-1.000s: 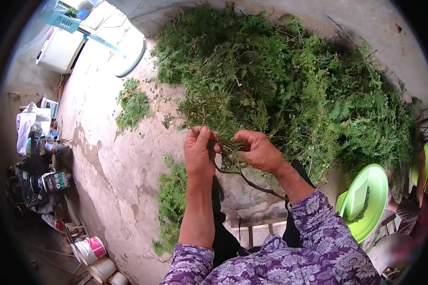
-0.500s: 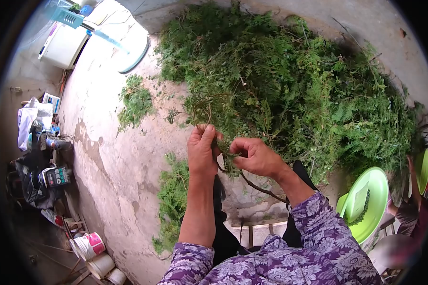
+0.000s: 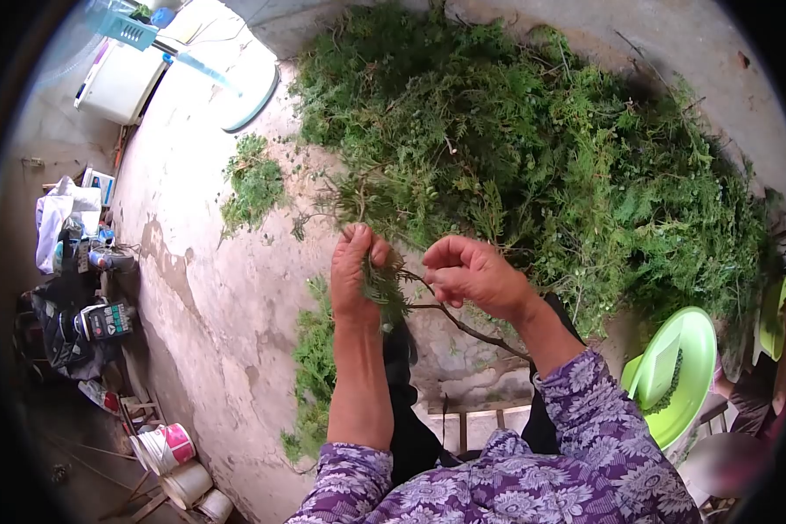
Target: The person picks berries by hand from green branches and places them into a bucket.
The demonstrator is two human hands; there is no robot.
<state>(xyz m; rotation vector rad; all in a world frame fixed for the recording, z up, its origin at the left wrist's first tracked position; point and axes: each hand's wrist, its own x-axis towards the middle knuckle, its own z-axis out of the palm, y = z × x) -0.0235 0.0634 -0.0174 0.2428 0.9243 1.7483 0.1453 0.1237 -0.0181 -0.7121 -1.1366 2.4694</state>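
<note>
my left hand [image 3: 353, 275] holds the branch [image 3: 478, 334] this side of the leafy pile [image 3: 533, 166], likely to steady it. my right hand [image 3: 478, 278] curls narrowly alongside; whether it pinches anything, i cannot tell.

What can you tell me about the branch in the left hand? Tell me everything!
The branch has a thin, dark brown, woody-looking stem that bends and forks into thinner twigs between the hands. Feathery green leaves hang beside the left hand, which grips it near there. The bare stem slants down below the right hand toward the purple sleeve. I can't tell whether the right hand touches it or where its lower end stops.
</note>
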